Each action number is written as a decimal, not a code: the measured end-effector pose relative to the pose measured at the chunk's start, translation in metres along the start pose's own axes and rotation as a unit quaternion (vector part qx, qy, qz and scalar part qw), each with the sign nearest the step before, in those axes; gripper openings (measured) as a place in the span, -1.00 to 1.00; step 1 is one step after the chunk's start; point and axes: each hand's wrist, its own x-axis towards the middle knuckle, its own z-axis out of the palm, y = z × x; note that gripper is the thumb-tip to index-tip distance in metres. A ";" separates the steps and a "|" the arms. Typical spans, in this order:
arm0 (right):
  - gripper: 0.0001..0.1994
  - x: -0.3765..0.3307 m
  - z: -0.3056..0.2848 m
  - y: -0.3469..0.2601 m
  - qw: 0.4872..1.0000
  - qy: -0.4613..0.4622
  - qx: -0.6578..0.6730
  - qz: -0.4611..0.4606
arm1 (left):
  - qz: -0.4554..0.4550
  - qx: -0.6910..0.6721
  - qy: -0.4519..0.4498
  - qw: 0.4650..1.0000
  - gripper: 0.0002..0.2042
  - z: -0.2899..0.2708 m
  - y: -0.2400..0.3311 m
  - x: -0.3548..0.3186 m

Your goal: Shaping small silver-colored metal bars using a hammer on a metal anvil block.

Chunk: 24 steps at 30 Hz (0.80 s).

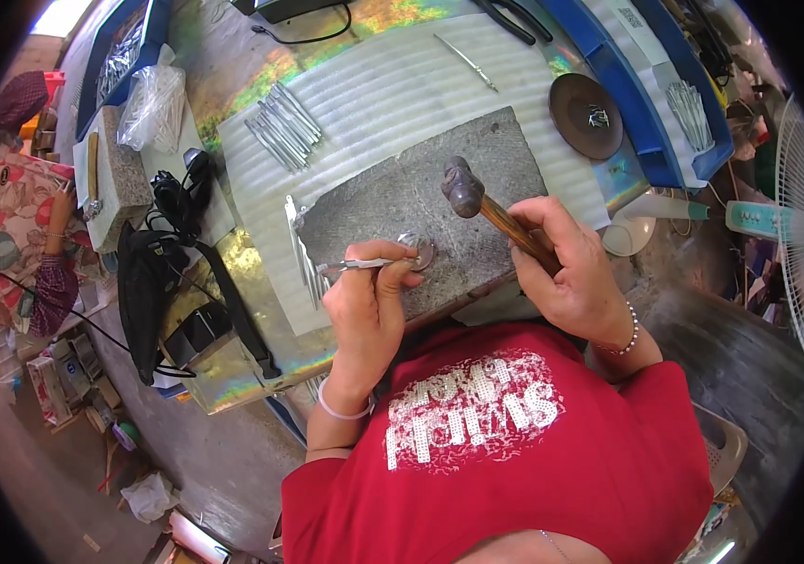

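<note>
My left hand (pixel 369 305) pinches a slim silvery metal strip (pixel 347 266) over the near part of a grey stone slab (pixel 355 211). The strip's right end is at a small round metal piece (pixel 426 254) on the slab; my fingers partly hide where they meet. In my right hand (pixel 571 277), closed around the wooden handle, is a hammer (pixel 464 192). Its dark rounded head hangs above the slab, apart from the strip. Several similar strips (pixel 304 258) lie along the slab's left edge.
Beyond the slab, a bundle of metal strips (pixel 285 127) and a thin pointed tool (pixel 466 63) lie on white foam sheeting (pixel 364 89). A brown dish (pixel 571 99) holds small metal bits. Blue trays (pixel 651 160), a black bag (pixel 148 301) and a fan (pixel 802 230) stand around; another person works at left.
</note>
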 end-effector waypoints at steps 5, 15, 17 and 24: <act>-0.70 0.007 0.001 -0.008 0.996 -0.061 0.057 -0.018 | 0.178 0.208 -0.001 0.962 -0.78 0.004 0.000 0.000; -0.78 0.036 0.020 -0.049 0.943 -0.117 0.024 -0.309 | 0.151 0.202 -0.059 0.966 -0.71 -0.007 0.004 -0.002; -0.73 0.028 0.015 -0.057 0.957 -0.129 0.041 -0.256 | 0.212 0.191 -0.060 0.956 -0.69 -0.008 -0.012 -0.006; -0.55 -0.007 -0.028 -0.069 0.968 -0.151 -0.061 -0.191 | 0.217 0.200 -0.028 0.955 -0.77 -0.009 -0.003 0.002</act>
